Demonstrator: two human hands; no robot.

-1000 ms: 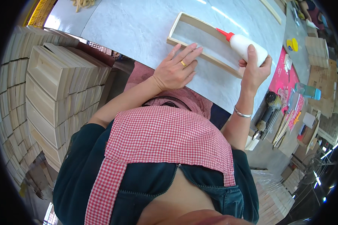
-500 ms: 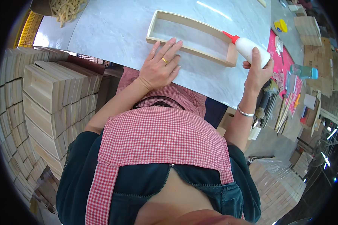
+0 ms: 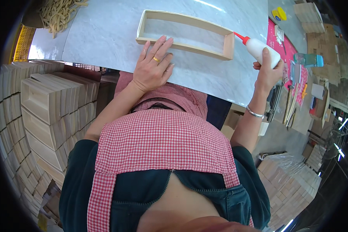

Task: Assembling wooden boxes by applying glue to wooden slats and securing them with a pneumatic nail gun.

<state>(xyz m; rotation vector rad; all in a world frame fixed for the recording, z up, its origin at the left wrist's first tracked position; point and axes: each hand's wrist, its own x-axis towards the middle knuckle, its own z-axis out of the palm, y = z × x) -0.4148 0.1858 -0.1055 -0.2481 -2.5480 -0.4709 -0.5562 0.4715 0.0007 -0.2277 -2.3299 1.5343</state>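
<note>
Workshop interior, pale marbled tabletop (image 3: 104, 34) with stacks of finished wooden boxes (image 3: 42, 112) at the left and cluttered boards and tools on a lower bench at the right. Item one: open rectangular wooden frame (image 3: 185, 34), lying flat on the tabletop toward its far side, long axis running left to right and slightly skewed, the right end nearer than the left. Item two: white glue bottle (image 3: 263, 52) with a red nozzle, gripped in the right hand (image 3: 267, 73), fingers wrapped round the body; the bottle lies tilted, its long axis pointing far-left, nozzle tip just at the frame's right-hand end corner. Item three: left hand (image 3: 154, 66), fingers spread wide and flat, holding nothing, fingertips resting on the near long rail of the frame. Item four: bundle of pale cord or strips (image 3: 62, 11) at the far left corner. Risks, as judged: the left hand presses only one rail, so a push from the nozzle might swing the light frame out of line; a hard squeeze could flood the corner and run glue onto the tabletop; the bottle sits close to the tabletop's right edge, so a slip might drop it onto the bench.
</note>
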